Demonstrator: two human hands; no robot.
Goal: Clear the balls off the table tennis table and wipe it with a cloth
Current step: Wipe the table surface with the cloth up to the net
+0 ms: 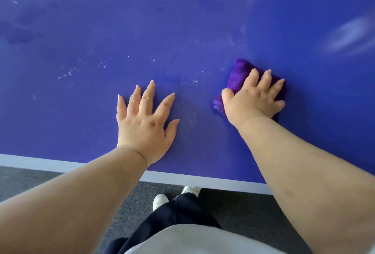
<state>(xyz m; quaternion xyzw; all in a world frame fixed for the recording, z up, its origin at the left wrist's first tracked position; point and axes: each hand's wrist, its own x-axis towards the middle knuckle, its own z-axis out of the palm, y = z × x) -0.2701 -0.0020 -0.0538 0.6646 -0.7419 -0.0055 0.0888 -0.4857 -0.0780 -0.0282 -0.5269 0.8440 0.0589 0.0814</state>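
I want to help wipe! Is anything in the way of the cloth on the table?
No. The right hand presses the purple cloth flat on the blue table, and only specks and smudges lie ahead. No balls show. The left hand rests beside it, apart.

The bench (81, 111) under both hands is deep blue-violet, flecked with small white specks beyond the left hand (145, 124) and smudged with darker patches further out — a pale grey-blue stripe runs along its near edge. Under the right hand (253, 99) lies a purple cloth (239, 75). The floor (30, 180) is dark grey; the trousers (178, 213) navy — the shoes (160, 201) white.
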